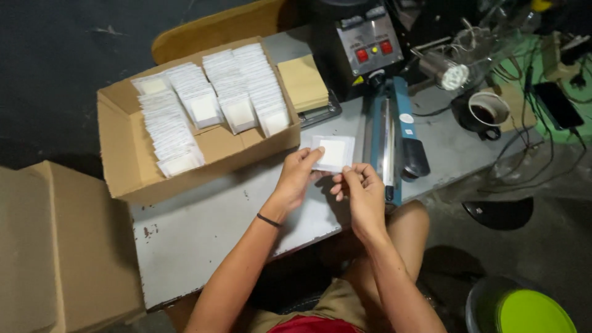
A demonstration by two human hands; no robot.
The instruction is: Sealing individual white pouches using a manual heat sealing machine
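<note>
Both hands pinch a flat square white pouch (333, 152) over the grey metal worktop (203, 228): left hand (298, 176) at its nine o'clock edge, right hand (361, 188) at six o'clock, blue heat sealer (394, 139) at three o'clock.

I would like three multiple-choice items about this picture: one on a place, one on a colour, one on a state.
1. Where do the packed rows of white sachets lie?
A. in the open cardboard box
B. on the floor
C. in the cup

2. What colour are the two square buttons on the machine's panel?
A. green
B. red
C. blue

3. How is the white pouch held?
A. by one hand
B. lying untouched
C. by both hands

Answers:
1 A: rows fill the cardboard box.
2 B: the buttons are red.
3 C: left hand and right hand grip the white pouch.
</note>
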